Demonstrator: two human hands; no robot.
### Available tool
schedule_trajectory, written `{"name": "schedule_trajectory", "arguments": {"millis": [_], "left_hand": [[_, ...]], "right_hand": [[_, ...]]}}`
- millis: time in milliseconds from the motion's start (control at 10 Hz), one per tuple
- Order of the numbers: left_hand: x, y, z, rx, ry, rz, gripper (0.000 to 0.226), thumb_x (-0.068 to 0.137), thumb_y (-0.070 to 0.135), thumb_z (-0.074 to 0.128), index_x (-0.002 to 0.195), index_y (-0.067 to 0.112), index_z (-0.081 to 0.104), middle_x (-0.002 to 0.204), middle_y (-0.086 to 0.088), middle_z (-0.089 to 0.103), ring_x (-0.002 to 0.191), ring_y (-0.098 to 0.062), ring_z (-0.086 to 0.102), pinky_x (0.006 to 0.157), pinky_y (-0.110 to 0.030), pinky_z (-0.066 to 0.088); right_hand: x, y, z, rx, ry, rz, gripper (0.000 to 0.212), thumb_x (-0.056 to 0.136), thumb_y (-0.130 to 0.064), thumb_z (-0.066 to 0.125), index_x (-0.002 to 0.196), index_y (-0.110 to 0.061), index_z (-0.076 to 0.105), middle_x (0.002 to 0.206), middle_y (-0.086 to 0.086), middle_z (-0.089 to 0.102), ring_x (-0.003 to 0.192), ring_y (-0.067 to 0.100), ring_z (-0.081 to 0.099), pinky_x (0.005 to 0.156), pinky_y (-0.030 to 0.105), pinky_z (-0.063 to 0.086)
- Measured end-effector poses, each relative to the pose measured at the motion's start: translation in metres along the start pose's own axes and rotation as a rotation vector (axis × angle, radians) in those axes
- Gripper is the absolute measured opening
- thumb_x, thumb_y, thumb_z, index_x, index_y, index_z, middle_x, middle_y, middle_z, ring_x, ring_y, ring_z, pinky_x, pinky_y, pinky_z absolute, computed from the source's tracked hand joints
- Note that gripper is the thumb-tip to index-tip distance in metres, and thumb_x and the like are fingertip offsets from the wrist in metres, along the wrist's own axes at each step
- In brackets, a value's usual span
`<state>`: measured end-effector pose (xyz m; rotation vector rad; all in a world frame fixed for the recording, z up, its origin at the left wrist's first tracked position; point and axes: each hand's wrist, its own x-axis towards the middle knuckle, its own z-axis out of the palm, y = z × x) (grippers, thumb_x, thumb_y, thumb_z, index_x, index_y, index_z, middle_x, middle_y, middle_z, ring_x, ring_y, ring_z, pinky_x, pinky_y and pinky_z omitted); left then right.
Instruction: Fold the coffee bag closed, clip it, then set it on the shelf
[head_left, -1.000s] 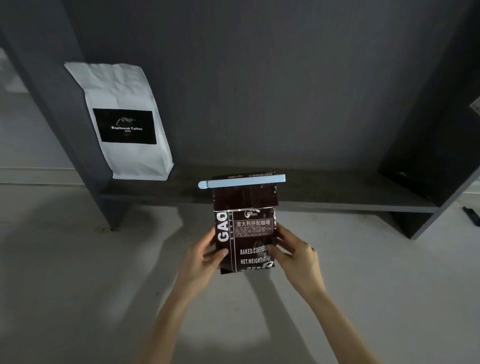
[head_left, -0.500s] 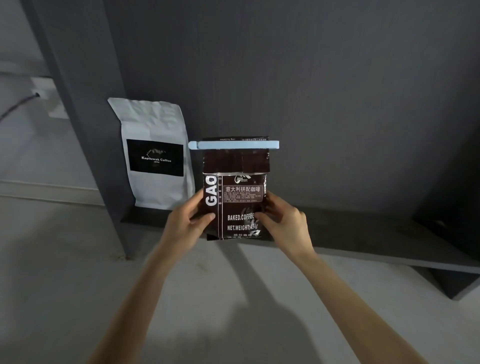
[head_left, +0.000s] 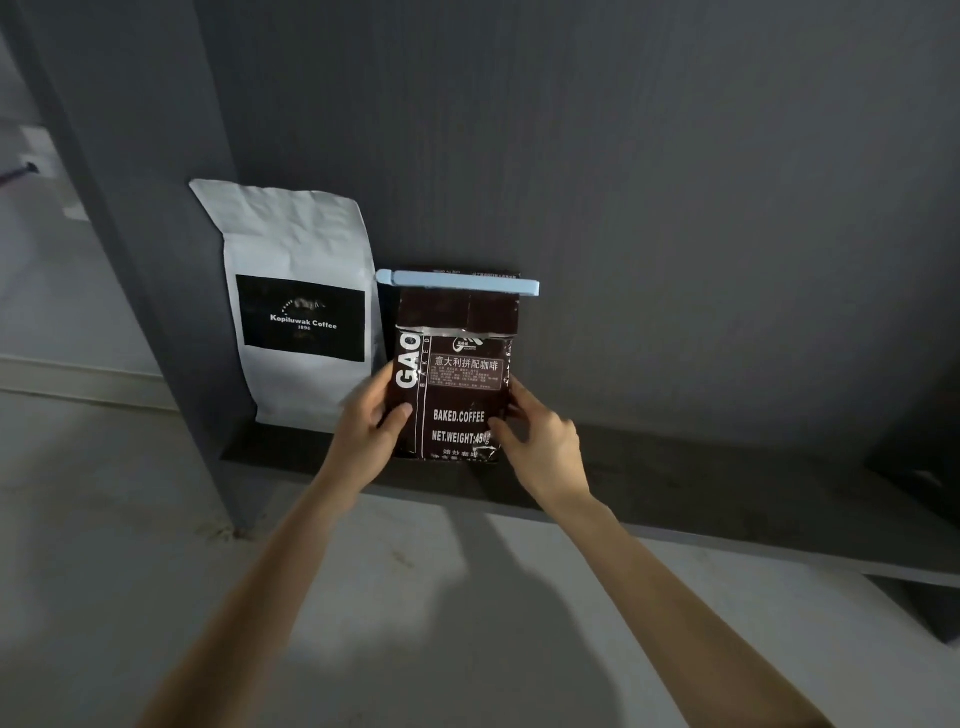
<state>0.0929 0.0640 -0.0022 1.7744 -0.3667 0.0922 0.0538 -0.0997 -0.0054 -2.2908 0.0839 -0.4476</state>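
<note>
A dark brown coffee bag (head_left: 457, 374) with white lettering stands upright on the dark shelf board (head_left: 675, 483). Its top is folded over and pinched by a long light blue clip (head_left: 460, 283). My left hand (head_left: 369, 426) grips the bag's lower left edge, thumb on the front. My right hand (head_left: 540, 441) holds the lower right edge. The bag's bottom rests at or just above the board; I cannot tell if it touches.
A taller white coffee bag (head_left: 296, 301) with a black label stands immediately to the left, against the shelf's grey side panel (head_left: 156, 260). The grey back panel (head_left: 675, 208) rises behind. The board runs on to the right. Pale floor (head_left: 415, 597) lies below.
Both hands carried the clipped bag from above the floor forward and left onto the shelf, beside the white bag. The view moved closer to the shelf.
</note>
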Motion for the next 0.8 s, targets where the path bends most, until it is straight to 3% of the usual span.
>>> {"name": "schedule_trajectory", "arguments": {"millis": [200,300,500,600,800], "left_hand": [[0.006,-0.006,0.003,0.014,0.005,0.002,0.050,0.087,-0.005,0.040,0.134,0.009,0.030,0.118,0.002,0.045,0.114,-0.008,0.042,0.074,0.004,0.040],[0.011,-0.010,0.000,0.075,0.008,-0.038,0.054,0.087,-0.002,0.043,0.136,0.012,0.026,0.135,-0.004,0.045,0.125,-0.015,0.041,0.103,-0.025,0.038],[0.014,-0.007,-0.002,0.217,-0.015,0.015,0.064,0.085,-0.001,0.048,0.139,0.016,0.019,0.135,-0.016,0.047,0.125,-0.025,0.045,0.101,-0.033,0.037],[0.018,-0.002,-0.003,0.337,-0.079,-0.024,0.068,0.085,0.007,0.052,0.140,0.014,0.012,0.140,-0.015,0.040,0.128,-0.028,0.039,0.107,-0.041,0.033],[0.022,0.004,-0.001,0.424,-0.161,-0.112,0.090,0.081,0.025,0.059,0.139,0.010,-0.008,0.152,-0.016,0.011,0.140,-0.027,0.011,0.117,-0.048,0.016]], "right_hand": [[0.002,0.000,-0.002,-0.015,-0.028,0.020,0.052,0.086,-0.020,0.054,0.134,-0.029,0.034,0.114,0.005,0.067,0.100,0.026,0.064,0.087,0.037,0.050],[0.000,-0.002,-0.002,-0.016,-0.078,-0.008,0.056,0.087,-0.013,0.050,0.137,-0.026,0.027,0.116,0.008,0.065,0.097,0.026,0.063,0.086,0.036,0.050],[-0.002,-0.009,-0.010,-0.016,-0.175,-0.009,0.059,0.087,-0.012,0.048,0.138,-0.023,0.022,0.124,0.011,0.057,0.103,0.027,0.059,0.086,0.034,0.048],[-0.007,-0.011,-0.019,-0.057,-0.226,-0.015,0.062,0.087,-0.018,0.050,0.140,-0.021,0.016,0.137,0.012,0.046,0.116,0.028,0.051,0.095,0.037,0.042],[-0.011,-0.014,-0.042,-0.208,-0.234,0.054,0.068,0.086,-0.027,0.051,0.141,-0.019,0.010,0.152,0.008,0.021,0.138,0.028,0.021,0.112,0.051,0.023]]}}
